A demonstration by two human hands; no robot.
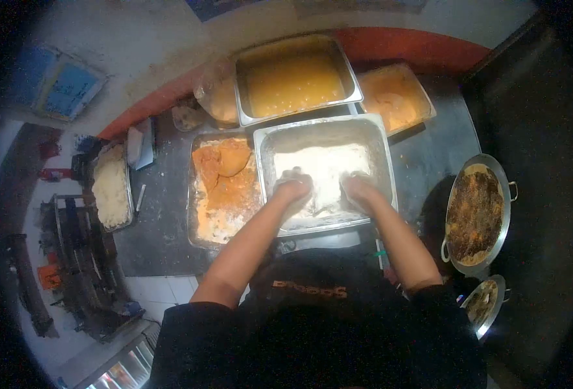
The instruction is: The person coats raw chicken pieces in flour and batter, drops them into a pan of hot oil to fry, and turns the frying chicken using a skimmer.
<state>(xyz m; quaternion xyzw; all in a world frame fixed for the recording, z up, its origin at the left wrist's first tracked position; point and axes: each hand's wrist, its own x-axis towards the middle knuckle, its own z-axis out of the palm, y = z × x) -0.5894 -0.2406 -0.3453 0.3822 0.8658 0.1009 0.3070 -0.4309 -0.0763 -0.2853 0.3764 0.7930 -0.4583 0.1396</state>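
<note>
White flour (325,162) covers the bottom of a deep steel pan (390,162) right in front of me. My left hand (294,187) is down in the left side of the flour, its fingers curled and coated white. Across from it, my right hand (359,190) is also in the flour, with its fingers curled inward and dusted white. The flour partly hides the fingertips of both hands. Whether anything else lies inside the fingers cannot be seen.
Left of the pan sits a tray (192,227) with orange-coated pieces (225,162). Behind stands a steel pan of yellow liquid (293,81), beside a container of orange powder (396,107). A pale-filled tray (112,188) lies far left. Round pans of dark oil (474,214) stand right.
</note>
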